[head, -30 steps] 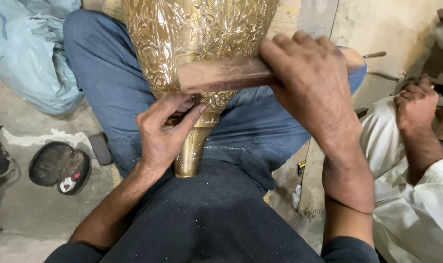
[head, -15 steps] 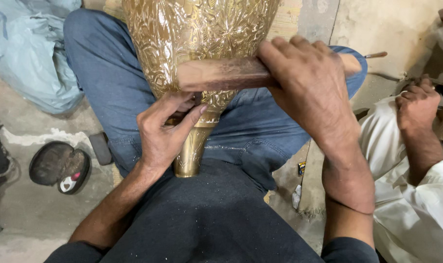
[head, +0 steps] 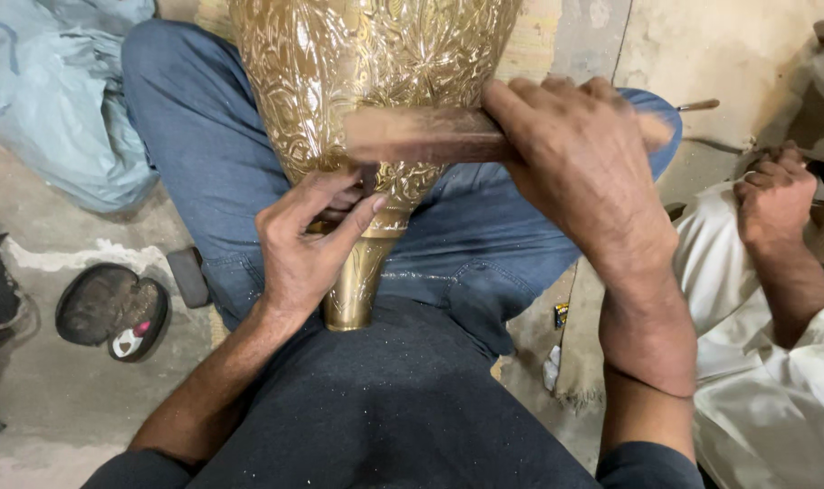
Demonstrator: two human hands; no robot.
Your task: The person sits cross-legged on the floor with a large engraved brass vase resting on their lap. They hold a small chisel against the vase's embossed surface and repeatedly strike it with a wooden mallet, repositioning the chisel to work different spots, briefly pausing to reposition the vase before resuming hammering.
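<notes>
One engraved brass vase [head: 358,100] lies across the lap, narrow neck toward the body. Left hand [head: 308,249] pinches a small dark tool [head: 368,178] against it; right hand [head: 584,172] grips a wooden block [head: 421,136] above. Co-worker's hand [head: 774,195] crowds the right edge; bare floor [head: 59,398] lies left.

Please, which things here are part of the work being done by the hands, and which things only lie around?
Part of the work:
- engraved brass vase, resting in the lap
- wooden block, gripped by the right hand
- small dark tool, mostly hidden, pinched by the left hand against the vase

Only lying around:
- blue cloth bundle
- dark round lid on the floor
- another person's hand at the right
</notes>
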